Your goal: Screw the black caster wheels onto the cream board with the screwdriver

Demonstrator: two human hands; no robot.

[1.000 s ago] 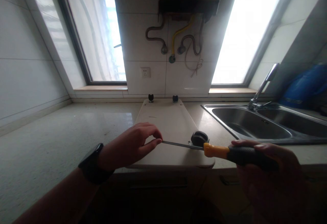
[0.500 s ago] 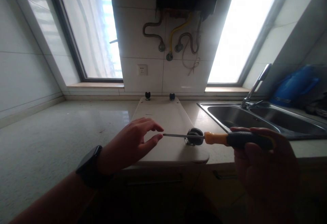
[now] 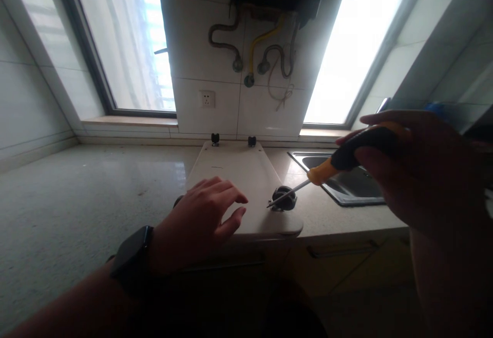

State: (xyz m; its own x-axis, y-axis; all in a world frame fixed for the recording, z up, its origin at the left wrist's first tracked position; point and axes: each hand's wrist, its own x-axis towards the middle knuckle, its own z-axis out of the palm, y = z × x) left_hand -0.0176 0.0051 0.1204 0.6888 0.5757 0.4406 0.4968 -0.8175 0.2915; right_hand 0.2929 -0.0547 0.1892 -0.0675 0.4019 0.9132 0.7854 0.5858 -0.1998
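My right hand point(image 3: 419, 168) is wrapped round the yellow and black handle of a screwdriver point(image 3: 325, 169). The screwdriver slants down to the left, its tip at the mounting plate of a black caster wheel point(image 3: 284, 198); whether the tip sits in a screw cannot be made out. That caster is on the near right corner of a pale board point(image 3: 242, 189) lying on the countertop. Over the board's left side hovers my left hand point(image 3: 206, 209), thumb and forefinger apart, nothing visible between them. Two more casters point(image 3: 215, 139) stand at the far end; a dark piece shows partly behind my left hand.
A steel sink point(image 3: 346, 179) is set into the counter point(image 3: 127, 173) at the right, partly hidden by my right hand. A wall socket point(image 3: 207, 98), hoses point(image 3: 223, 45) and a heater are at the back between two windows. Drawer handles point(image 3: 342, 248) show below the counter edge.
The screwdriver has swung from nearly level near my left fingertips to a downward slant at the caster plate. My right hand has risen. The view has shifted slightly.
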